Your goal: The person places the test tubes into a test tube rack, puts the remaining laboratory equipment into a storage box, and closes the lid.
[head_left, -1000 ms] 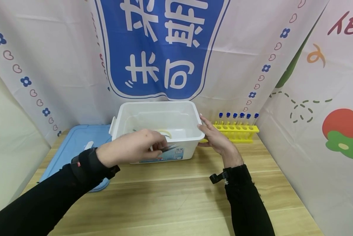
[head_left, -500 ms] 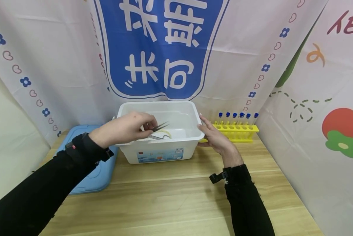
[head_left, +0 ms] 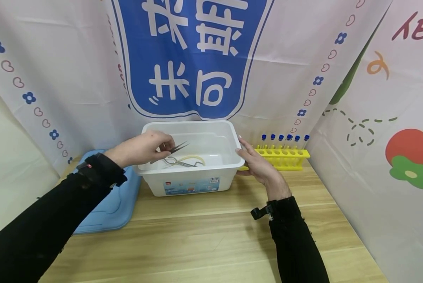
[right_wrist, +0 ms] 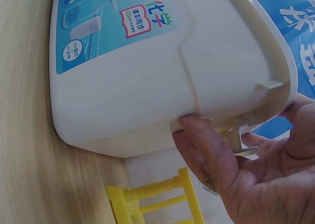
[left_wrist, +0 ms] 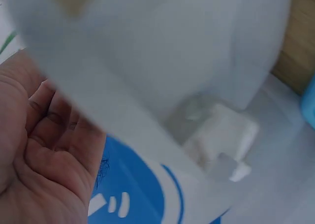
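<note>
My left hand (head_left: 144,148) pinches a pair of dark metal tweezers (head_left: 179,147) over the left part of a white plastic bin (head_left: 188,175). The tweezers' tips point right, into the bin's opening; in the left wrist view they are not visible, only the palm and curled fingers beside the blurred bin. Inside the bin lie metal tongs (head_left: 183,162) with looped handles and a curved yellowish strip (head_left: 194,157). My right hand (head_left: 259,165) grips the bin's right end, its fingers around the side handle (right_wrist: 238,138) below the rim.
A blue lid (head_left: 109,208) lies on the wooden table (head_left: 211,243) left of the bin. Behind my right hand stands a yellow rack (head_left: 282,158) of test tubes with blue caps. A printed cloth (head_left: 278,74) hangs close behind the bin.
My left hand has moved left and up with the tweezers, from the bin's front rim to over its left end. The tongs inside have come into view. My right hand stays put.
</note>
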{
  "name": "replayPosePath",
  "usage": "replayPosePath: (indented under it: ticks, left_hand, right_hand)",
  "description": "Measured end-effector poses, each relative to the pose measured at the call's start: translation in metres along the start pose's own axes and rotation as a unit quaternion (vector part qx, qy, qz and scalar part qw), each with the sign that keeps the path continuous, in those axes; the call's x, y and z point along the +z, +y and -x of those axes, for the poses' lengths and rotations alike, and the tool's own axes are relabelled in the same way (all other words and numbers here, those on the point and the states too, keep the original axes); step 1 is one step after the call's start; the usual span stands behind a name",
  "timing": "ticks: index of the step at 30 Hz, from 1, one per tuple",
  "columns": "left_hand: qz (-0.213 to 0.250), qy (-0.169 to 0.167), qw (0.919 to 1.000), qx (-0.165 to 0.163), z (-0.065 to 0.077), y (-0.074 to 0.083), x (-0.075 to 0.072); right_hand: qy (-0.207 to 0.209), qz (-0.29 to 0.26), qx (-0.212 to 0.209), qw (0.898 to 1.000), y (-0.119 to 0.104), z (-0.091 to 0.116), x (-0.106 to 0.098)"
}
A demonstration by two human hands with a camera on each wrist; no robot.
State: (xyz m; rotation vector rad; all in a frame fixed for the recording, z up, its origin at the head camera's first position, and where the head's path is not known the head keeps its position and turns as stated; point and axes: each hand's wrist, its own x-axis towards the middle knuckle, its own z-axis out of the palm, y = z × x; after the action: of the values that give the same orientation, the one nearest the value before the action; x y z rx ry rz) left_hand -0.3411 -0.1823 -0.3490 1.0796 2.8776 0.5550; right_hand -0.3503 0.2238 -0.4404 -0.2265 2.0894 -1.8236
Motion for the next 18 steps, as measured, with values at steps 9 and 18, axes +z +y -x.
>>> replayPosePath:
  ticks: [9,18]
  left_hand:
    - [-0.040,-0.058,0.9974,-0.013,-0.003,-0.020,0.013]
    - [-0.054,-0.120,0.9910,-0.027,-0.008,-0.022,0.020]
  right_hand:
    - [-0.002,0.000,-0.002,1.000,0.000,0.000,0.000]
    - [-0.003,-0.003,0.000,1.000,0.000,0.000,-0.001]
